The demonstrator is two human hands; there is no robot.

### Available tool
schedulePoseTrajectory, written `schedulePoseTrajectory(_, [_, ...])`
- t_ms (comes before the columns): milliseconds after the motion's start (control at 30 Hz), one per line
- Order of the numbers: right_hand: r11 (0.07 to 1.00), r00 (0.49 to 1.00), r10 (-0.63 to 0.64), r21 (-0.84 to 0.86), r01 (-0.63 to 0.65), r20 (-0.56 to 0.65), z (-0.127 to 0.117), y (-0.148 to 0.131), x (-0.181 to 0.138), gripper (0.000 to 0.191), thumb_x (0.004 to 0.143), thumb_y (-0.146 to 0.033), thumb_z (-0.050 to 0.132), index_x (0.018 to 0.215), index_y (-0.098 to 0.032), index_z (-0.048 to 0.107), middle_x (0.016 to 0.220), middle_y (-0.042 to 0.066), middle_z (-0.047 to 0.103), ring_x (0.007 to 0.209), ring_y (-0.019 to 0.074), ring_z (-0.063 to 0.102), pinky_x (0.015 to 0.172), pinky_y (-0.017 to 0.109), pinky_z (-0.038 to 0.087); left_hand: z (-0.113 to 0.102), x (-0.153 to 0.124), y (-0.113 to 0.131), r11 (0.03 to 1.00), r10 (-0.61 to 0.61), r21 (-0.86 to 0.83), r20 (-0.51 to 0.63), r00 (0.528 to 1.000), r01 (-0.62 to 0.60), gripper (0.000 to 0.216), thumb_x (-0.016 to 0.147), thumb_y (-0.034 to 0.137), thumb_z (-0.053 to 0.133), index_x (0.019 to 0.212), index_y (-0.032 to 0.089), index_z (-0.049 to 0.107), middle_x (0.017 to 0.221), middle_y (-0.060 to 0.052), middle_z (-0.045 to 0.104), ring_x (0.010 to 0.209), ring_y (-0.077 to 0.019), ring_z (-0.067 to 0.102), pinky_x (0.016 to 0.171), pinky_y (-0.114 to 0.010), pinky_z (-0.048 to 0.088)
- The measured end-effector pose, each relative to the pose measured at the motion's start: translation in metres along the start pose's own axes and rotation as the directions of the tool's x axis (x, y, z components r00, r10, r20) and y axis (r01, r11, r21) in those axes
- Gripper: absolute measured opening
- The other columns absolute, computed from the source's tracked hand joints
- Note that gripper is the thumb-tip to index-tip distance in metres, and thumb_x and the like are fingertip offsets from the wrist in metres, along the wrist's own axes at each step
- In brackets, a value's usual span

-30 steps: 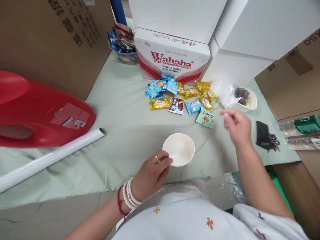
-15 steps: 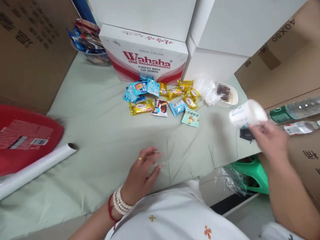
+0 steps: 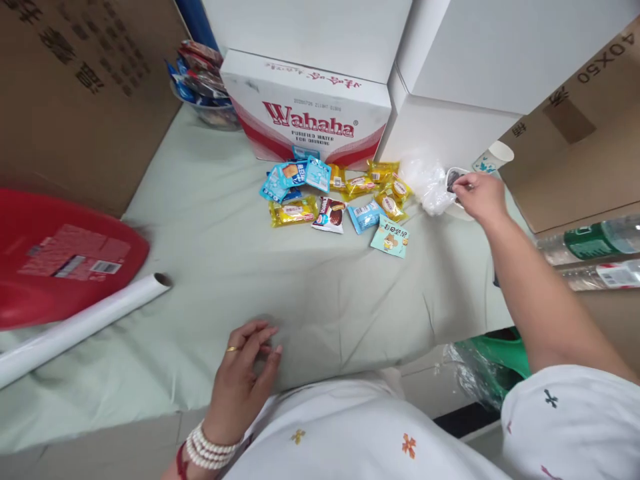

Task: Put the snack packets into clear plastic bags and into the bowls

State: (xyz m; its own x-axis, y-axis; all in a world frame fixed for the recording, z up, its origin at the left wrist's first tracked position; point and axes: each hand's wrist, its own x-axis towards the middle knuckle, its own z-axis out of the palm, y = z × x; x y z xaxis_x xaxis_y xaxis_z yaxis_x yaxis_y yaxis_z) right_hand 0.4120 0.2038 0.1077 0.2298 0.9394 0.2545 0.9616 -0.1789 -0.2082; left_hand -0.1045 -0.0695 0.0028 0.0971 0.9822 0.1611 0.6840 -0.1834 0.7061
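My right hand (image 3: pixel 481 195) reaches to the small white bowl (image 3: pixel 459 212) at the table's far right. Its thumb and fingertips are pinched together at the dark contents (image 3: pixel 453 179); what they hold there is hidden. Behind that hand stands a white paper cup (image 3: pixel 494 157) with a blue-green print, apart from the fingers. A crumpled clear plastic bag (image 3: pixel 425 183) lies just left of the bowl. My left hand (image 3: pixel 246 370) rests on the green cloth near the front edge, fingers loosely bent and apart, holding nothing.
Several wrapped snacks (image 3: pixel 327 215) lie before a Wahaha water carton (image 3: pixel 310 120). A snack-filled clear bowl (image 3: pixel 215 117) stands back left. At left are a red container (image 3: pixel 65 260) and a white roll (image 3: pixel 85 327). Plastic bottles (image 3: pixel 600 241) lie right, and a green stool (image 3: pixel 505 360) stands below.
My right hand has let go of the paper cup, now standing behind the white bowl, and has moved to the bowl's contents. My left hand has shifted left and nearer.
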Motion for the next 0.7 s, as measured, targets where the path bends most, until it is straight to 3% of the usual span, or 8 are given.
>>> schedulePoseTrajectory(133, [0.982, 0.977, 0.189, 0.003, -0.189, -0.098, 0.042, 0.000, -0.012, 0.033, 0.088, -0.021, 0.057, 0.116, -0.010, 0.072, 0.106, 0.017, 0.072, 0.100, 0.0260, 0.064, 0.094, 0.038, 0.047, -0.002, 0.002, 0.001, 0.998, 0.062, 0.020, 0.005, 0.998, -0.062, 0.019, 0.098, 0.032, 0.056, 0.113, 0.024, 0.066, 0.120, -0.011, 0.063, 0.082, -0.0168, 0.068, 0.072, -0.033, 0.064])
schedulePoseTrajectory(233, [0.961, 0.961, 0.275, 0.034, -0.274, -0.021, 0.054, 0.009, -0.014, 0.031, 0.086, -0.019, 0.056, 0.109, -0.008, 0.072, 0.101, 0.018, 0.072, 0.096, 0.0270, 0.064, 0.094, 0.040, 0.048, -0.001, 0.001, 0.001, 0.995, 0.097, 0.035, -0.006, 0.995, -0.097, 0.017, 0.099, 0.028, 0.055, 0.111, 0.023, 0.065, 0.117, -0.010, 0.064, 0.087, -0.0174, 0.069, 0.072, -0.031, 0.062])
schedulePoseTrajectory(300, [0.969, 0.970, 0.241, 0.060, -0.239, -0.042, 0.051, 0.012, -0.018, 0.028, 0.083, -0.021, 0.058, 0.104, -0.010, 0.074, 0.101, 0.016, 0.071, 0.094, 0.0258, 0.064, 0.094, 0.039, 0.048, 0.000, -0.002, 0.002, 0.993, 0.112, 0.040, -0.011, 0.994, -0.112, 0.016, 0.099, 0.025, 0.054, 0.109, 0.023, 0.066, 0.115, -0.010, 0.065, 0.091, -0.0180, 0.069, 0.075, -0.031, 0.062])
schedulePoseTrajectory(433, [0.976, 0.938, 0.126, 0.209, -0.060, -0.324, 0.021, 0.013, -0.027, 0.035, 0.088, -0.033, 0.056, 0.108, -0.012, 0.076, 0.112, 0.019, 0.069, 0.087, 0.0216, 0.063, 0.083, 0.035, 0.050, -0.001, -0.008, 0.002, 0.994, 0.109, 0.019, -0.011, 0.994, -0.109, 0.016, 0.099, 0.024, 0.055, 0.106, 0.022, 0.068, 0.110, -0.009, 0.067, 0.097, -0.0193, 0.069, 0.081, -0.032, 0.060])
schedulePoseTrajectory(500, [0.935, 0.926, 0.102, 0.352, 0.035, -0.363, 0.004, 0.008, -0.037, 0.034, 0.086, -0.037, 0.060, 0.105, -0.014, 0.076, 0.103, 0.016, 0.070, 0.078, 0.0191, 0.061, 0.076, 0.034, 0.050, -0.002, -0.007, 0.005, 0.997, 0.075, -0.022, -0.012, 0.997, -0.075, 0.016, 0.099, 0.024, 0.055, 0.104, 0.022, 0.070, 0.108, -0.008, 0.068, 0.097, -0.0189, 0.069, 0.081, -0.031, 0.059])
schedulePoseTrajectory(567, [0.810, 0.941, 0.220, 0.586, -0.030, -0.256, -0.006, -0.005, -0.059, 0.028, 0.080, -0.037, 0.067, 0.097, -0.017, 0.075, 0.080, 0.008, 0.068, 0.060, 0.0150, 0.052, 0.062, 0.032, 0.045, -0.003, -0.001, 0.011, 0.995, 0.023, -0.098, -0.012, 1.000, -0.025, 0.017, 0.099, 0.025, 0.055, 0.101, 0.022, 0.071, 0.105, -0.008, 0.069, 0.094, -0.0180, 0.069, 0.079, -0.029, 0.058])
schedulePoseTrajectory(633, [0.561, 0.934, 0.356, 0.800, -0.212, -0.003, -0.005, -0.028, -0.093, 0.024, 0.073, -0.036, 0.072, 0.090, -0.019, 0.071, 0.064, 0.000, 0.059, 0.047, 0.0105, 0.038, 0.046, 0.028, 0.032, -0.001, 0.010, 0.022, 0.979, -0.021, -0.203, 0.005, 1.000, 0.021, 0.017, 0.099, 0.027, 0.055, 0.098, 0.021, 0.071, 0.099, -0.006, 0.069, 0.089, -0.0166, 0.068, 0.075, -0.027, 0.057])
schedulePoseTrajectory(700, [0.321, 0.918, 0.317, 0.884, -0.341, 0.239, 0.007, -0.059, -0.138, 0.027, 0.066, -0.036, 0.075, 0.087, -0.021, 0.068, 0.065, -0.001, 0.061, 0.045, 0.0090, 0.039, 0.042, 0.024, 0.022, 0.007, 0.023, 0.037, 0.947, -0.045, -0.317, 0.053, 0.998, 0.059, 0.018, 0.098, 0.029, 0.056, 0.095, 0.021, 0.072, 0.091, -0.005, 0.069, 0.082, -0.0151, 0.066, 0.072, -0.025, 0.055])
